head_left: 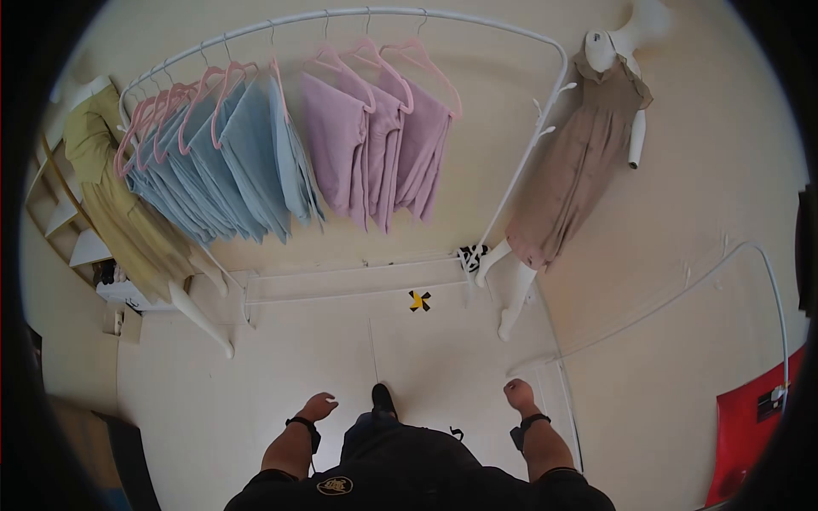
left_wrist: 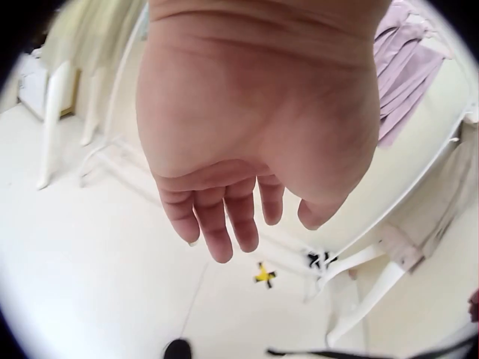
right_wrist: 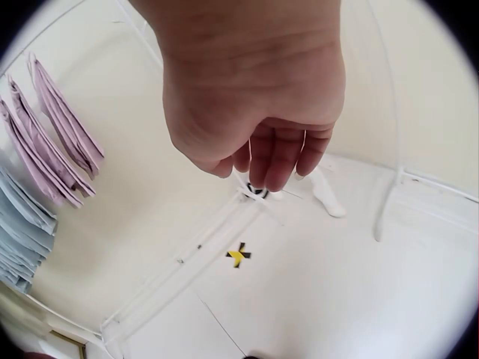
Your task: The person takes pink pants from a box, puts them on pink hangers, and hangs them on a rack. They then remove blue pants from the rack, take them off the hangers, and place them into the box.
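Observation:
My left hand (head_left: 319,406) hangs in the air in front of my body, palm showing in the left wrist view, its fingers (left_wrist: 217,224) loosely bent around nothing. Out to the right, my right hand (head_left: 519,393) is likewise free of any object, with its fingers (right_wrist: 283,158) relaxed and slightly curled. Ahead of both hands stands a white clothes rack (head_left: 477,19). Light blue folded garments (head_left: 251,170) hang from pink hangers (head_left: 189,119) on its left part. Several lilac garments (head_left: 336,149) hang right of them, apart from my hands.
A mannequin in an olive dress (head_left: 111,170) flanks the rack at left; one in a brown dress (head_left: 575,166) stands at right. A yellow and black cross mark (head_left: 419,301) lies on the floor. Another curved rail (head_left: 682,285) and a red panel (head_left: 745,426) are at right.

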A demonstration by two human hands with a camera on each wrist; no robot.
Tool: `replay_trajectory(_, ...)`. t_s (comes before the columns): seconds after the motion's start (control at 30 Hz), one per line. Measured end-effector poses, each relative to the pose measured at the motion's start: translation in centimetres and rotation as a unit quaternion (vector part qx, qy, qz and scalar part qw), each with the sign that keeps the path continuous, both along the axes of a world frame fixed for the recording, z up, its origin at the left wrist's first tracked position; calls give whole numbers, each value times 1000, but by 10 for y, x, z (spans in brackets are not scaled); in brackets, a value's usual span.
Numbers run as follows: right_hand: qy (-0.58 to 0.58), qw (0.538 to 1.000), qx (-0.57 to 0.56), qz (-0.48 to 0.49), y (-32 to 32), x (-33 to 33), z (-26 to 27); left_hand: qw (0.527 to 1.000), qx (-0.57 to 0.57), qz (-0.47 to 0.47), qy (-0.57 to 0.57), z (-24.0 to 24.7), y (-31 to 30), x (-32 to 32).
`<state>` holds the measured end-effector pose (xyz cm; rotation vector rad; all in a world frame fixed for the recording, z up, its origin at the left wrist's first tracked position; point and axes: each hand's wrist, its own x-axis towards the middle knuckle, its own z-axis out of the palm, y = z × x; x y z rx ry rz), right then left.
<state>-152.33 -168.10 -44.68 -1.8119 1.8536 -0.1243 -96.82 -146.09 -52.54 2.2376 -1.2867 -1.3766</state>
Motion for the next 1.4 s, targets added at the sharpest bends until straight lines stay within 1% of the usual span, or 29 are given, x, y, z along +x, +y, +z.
replay_trajectory(0.03,-13,1000,-13,-1,-32,16,10,999,-41,-5,-24,32,-40,3)
replay_trajectory(0.07,-25,999,-26,-2,-65,35,24,993,-117,2,-11,42,-73,10)
replay_trajectory(0.1,-52,997,-63,5,-93,55,39,986,-165,10,-15,66,-110,12)
replay_trajectory(0.2,-145,978,-147,33,-175,114,85,962,-272,-14,29,145,-204,14)
replay_trajectory(0.27,-235,961,-138,37,-231,149,103,941,-333,-40,34,207,-249,7)
replay_trajectory(0.33,-237,943,-215,87,-271,188,140,916,-394,-63,30,261,-284,-1)
replay_trajectory(0.4,-298,928,-200,104,-314,223,169,902,-426,-72,26,300,-307,-7)
replay_trajectory(0.47,-337,914,-195,116,-355,257,201,874,-478,-89,3,337,-325,-13)
replay_trajectory(0.5,-382,894,-193,133,-380,272,213,874,-479,-83,-3,354,-332,-17)
replay_trajectory(0.53,-426,872,-190,152,-406,287,225,861,-497,-106,-15,370,-339,-22)
replay_trajectory(0.57,-430,868,-188,162,-427,303,238,847,-515,-127,-29,386,-347,-28)
replay_trajectory(0.63,-537,810,-172,160,-470,337,273,843,-521,-126,-48,413,-362,-46)
replay_trajectory(0.67,-541,802,-176,181,-496,357,295,836,-530,-132,-60,426,-377,-55)
replay_trajectory(0.73,-601,764,-134,193,-528,383,316,834,-534,-124,-68,442,-402,-75)
replay_trajectory(0.8,-614,753,-94,217,-559,410,340,820,-558,-82,-94,461,-429,-94)
replay_trajectory(0.83,-626,742,-67,231,-574,427,351,804,-584,-42,-107,465,-443,-102)
replay_trajectory(0.87,-632,735,-55,238,-585,443,361,807,-577,-34,-120,474,-454,-107)
replay_trajectory(0.9,-630,734,-37,252,-597,459,368,765,-589,-63,-252,487,-464,-111)
replay_trajectory(0.93,-627,732,-21,267,-607,475,377,709,-588,-94,-379,495,-475,-114)
replay_trajectory(0.97,-632,725,-10,273,-614,492,385,649,-614,-91,-440,494,-488,-117)
replay_trajectory(1.07,-643,712,33,282,-629,534,397,672,-572,-53,-468,512,-504,-131)
replay_trajectory(1.1,-645,705,38,294,-633,549,402,669,-566,-47,-478,512,-509,-131)
replay_trajectory(1.17,-649,692,45,313,-640,572,410,682,-558,7,-473,508,-514,-127)
replay_trajectory(1.2,-646,692,50,318,-640,580,412,682,-553,12,-478,505,-515,-125)
replay_trajectory(1.27,-643,689,65,328,-635,590,410,697,-550,78,-454,499,-512,-123)
replay_trajectory(1.3,-658,671,91,330,-636,595,409,669,-569,87,-471,500,-511,-120)
replay_trajectory(1.33,-672,652,117,332,-637,600,408,668,-564,93,-477,497,-510,-118)
replay_trajectory(1.37,-670,649,124,339,-637,605,406,671,-560,125,-470,494,-508,-117)
replay_trajectory(1.4,-699,628,136,315,-637,606,404,673,-556,157,-463,492,-508,-116)
